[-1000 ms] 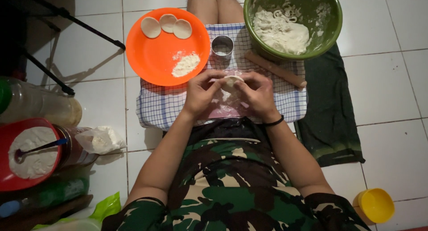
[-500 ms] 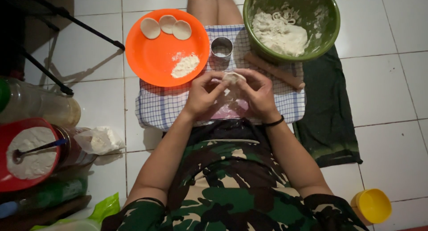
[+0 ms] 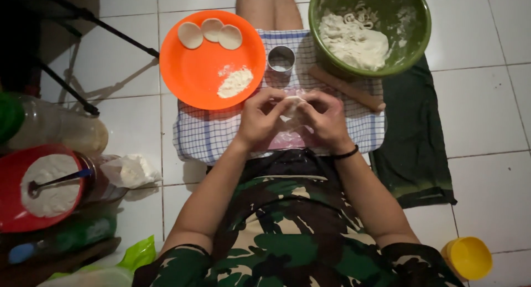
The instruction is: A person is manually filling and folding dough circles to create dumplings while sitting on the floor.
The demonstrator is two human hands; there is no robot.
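Observation:
My left hand (image 3: pixel 263 119) and my right hand (image 3: pixel 325 119) meet over a checked cloth (image 3: pixel 206 133), and together they pinch a small pale piece of dough (image 3: pixel 292 105) between the fingertips. A clear plastic sheet (image 3: pixel 287 137) lies under the hands. Just beyond them stands a round metal cutter (image 3: pixel 281 59). An orange plate (image 3: pixel 199 76) to the left holds three flat dough discs (image 3: pixel 211 33) and a little heap of flour (image 3: pixel 234 82). At the upper right, a green bowl (image 3: pixel 410 50) holds a mass of dough (image 3: pixel 354 41).
A wooden rolling pin (image 3: pixel 347 89) lies by the bowl on a dark green cloth (image 3: pixel 415 148). At the left are a red bowl of flour (image 3: pixel 16 220) with a spoon, a plastic bottle (image 3: pixel 61 133) and a small bag (image 3: pixel 130 171). A yellow cup (image 3: pixel 468 258) sits lower right.
Both hands stay on the dough piece over the cloth; the fingers have shifted slightly as they work it. Nothing else moved.

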